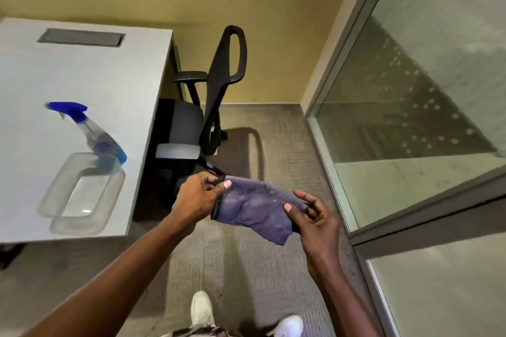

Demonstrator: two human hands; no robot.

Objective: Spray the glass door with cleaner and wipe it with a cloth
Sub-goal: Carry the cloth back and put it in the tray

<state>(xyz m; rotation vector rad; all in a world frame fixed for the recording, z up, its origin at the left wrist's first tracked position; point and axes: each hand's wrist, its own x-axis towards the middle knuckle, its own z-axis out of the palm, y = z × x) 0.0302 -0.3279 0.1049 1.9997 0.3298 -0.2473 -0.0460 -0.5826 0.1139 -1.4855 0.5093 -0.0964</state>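
The glass door fills the space right of the desk, with beads of liquid on its lower pane. An office chair is tucked against the desk's right edge. On the desk, a clear plastic tub sits near the front edge, and the spray bottle leans just behind it. Off the desk's front right corner, the cloth hangs stretched between both hands: left hand pinching one end, right hand the other. Spraying looks done; this seems the cloth-readying step. Next, bunch it into one hand and reach right to the pane.
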